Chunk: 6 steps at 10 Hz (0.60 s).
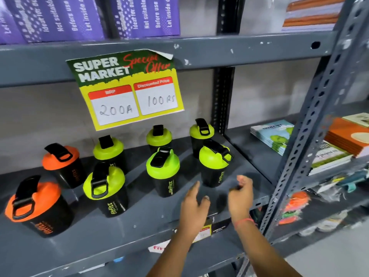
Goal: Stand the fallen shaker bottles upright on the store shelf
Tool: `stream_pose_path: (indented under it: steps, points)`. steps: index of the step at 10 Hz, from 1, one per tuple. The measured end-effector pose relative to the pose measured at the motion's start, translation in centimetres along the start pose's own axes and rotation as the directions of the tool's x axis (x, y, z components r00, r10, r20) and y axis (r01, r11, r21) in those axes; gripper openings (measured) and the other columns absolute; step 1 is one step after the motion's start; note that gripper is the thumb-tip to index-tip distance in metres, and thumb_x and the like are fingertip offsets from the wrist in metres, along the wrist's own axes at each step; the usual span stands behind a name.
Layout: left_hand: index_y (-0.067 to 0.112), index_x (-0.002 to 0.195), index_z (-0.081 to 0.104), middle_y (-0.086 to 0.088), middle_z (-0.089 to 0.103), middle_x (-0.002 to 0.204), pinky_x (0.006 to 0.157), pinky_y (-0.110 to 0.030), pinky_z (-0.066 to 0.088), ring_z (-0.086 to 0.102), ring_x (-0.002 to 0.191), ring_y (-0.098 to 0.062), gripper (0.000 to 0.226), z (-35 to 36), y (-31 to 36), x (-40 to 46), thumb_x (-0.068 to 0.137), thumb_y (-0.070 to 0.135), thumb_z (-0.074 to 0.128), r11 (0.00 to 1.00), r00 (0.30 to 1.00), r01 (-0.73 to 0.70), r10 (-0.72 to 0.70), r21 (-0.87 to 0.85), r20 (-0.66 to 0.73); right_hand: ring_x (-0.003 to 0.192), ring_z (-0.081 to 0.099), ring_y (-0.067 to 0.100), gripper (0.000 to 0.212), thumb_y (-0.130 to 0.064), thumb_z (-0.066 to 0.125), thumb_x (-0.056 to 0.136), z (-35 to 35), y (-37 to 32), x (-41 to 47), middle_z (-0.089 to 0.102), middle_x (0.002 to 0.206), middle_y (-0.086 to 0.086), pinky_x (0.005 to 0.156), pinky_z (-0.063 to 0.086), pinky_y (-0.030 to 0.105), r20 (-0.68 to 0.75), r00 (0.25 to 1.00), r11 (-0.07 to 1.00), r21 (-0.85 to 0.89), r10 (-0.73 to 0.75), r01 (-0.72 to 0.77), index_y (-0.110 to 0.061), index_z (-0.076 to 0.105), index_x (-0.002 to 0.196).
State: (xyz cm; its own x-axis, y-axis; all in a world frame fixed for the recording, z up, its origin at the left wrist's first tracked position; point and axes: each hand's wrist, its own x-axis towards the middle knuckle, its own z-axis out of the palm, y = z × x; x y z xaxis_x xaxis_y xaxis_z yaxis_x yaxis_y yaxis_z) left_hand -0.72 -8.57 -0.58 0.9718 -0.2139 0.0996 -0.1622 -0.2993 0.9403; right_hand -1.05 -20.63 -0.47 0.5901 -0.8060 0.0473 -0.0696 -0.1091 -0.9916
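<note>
All eight shakers stand upright near the shelf front edge, likely light, rigid, slick plastic best gripped round the body; left hand and right hand hover loosely spread, empty

Eight shaker bottles are being displayed upright on the grey shelf.

Two orange-lidded bottles are being kept at the left; six green-lidded bottles are being kept in two rows to their right, all black-bodied, capped, none lying down.
</note>
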Motion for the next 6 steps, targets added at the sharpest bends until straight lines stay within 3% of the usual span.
stream_pose_path:
  steps: [1,2,4,5,6]
  points:
    - [0.015,0.141,0.023,-0.023,0.052,0.128,0.09,-0.035,0.039,0.048,0.113,-0.037,0.064,2.1,0.4,2.0,0.086,0.013,0.055,0.991,0.991,0.07,-0.082,0.113,0.103,0.126,0.048,0.028,0.055,0.015,0.04,0.08,-0.4,0.2,2.4,0.054,0.134,0.014,0.104,0.035,0.029,0.247,0.967,0.985,-0.17,0.063,-0.021,-0.005,0.049,0.13]
    - [0.017,0.143,0.019,-0.015,0.054,0.128,0.079,-0.026,0.039,0.053,0.107,-0.032,0.069,3.2,0.5,3.0,0.085,0.011,0.057,0.989,0.989,0.089,-0.102,0.121,0.104,0.128,0.049,0.023,0.069,0.019,0.037,0.069,-0.2,0.8,3.5,0.058,0.133,0.009,0.113,0.035,0.036,0.391,0.919,0.977,-0.21,0.051,0.036,-0.013,0.056,0.127]
    - [0.02,0.143,0.02,-0.012,0.048,0.136,0.093,-0.036,0.041,0.049,0.116,-0.03,0.074,4.2,-0.6,3.7,0.08,0.011,0.059,0.992,0.99,0.084,-0.093,0.09,0.104,0.132,0.044,0.015,0.073,0.022,0.033,0.069,-0.1,1.1,3.7,0.054,0.137,0.006,0.117,0.029,0.035,0.405,0.911,0.991,-0.129,0.08,-0.03,-0.011,0.05,0.132]
    - [0.019,0.143,0.019,-0.011,0.048,0.135,0.087,-0.031,0.041,0.05,0.114,-0.028,0.073,3.9,-0.3,3.8,0.082,0.009,0.058,0.993,0.99,0.087,-0.095,0.081,0.103,0.135,0.041,0.015,0.073,0.022,0.033,0.072,0.0,1.0,3.6,0.049,0.141,0.006,0.119,0.026,0.036,0.413,0.907,0.993,-0.109,0.082,-0.04,-0.01,0.045,0.136]
    - [0.019,0.142,0.021,-0.003,0.062,0.109,0.068,-0.023,0.041,0.059,0.084,-0.015,0.069,3.3,0.3,3.3,0.084,0.009,0.056,0.994,0.993,0.072,-0.079,0.081,0.085,0.135,0.04,0.015,0.071,0.02,0.034,0.075,-0.6,0.9,3.3,0.046,0.144,0.003,0.115,0.025,0.025,0.344,0.932,0.989,-0.135,0.11,-0.067,-0.012,0.041,0.139]
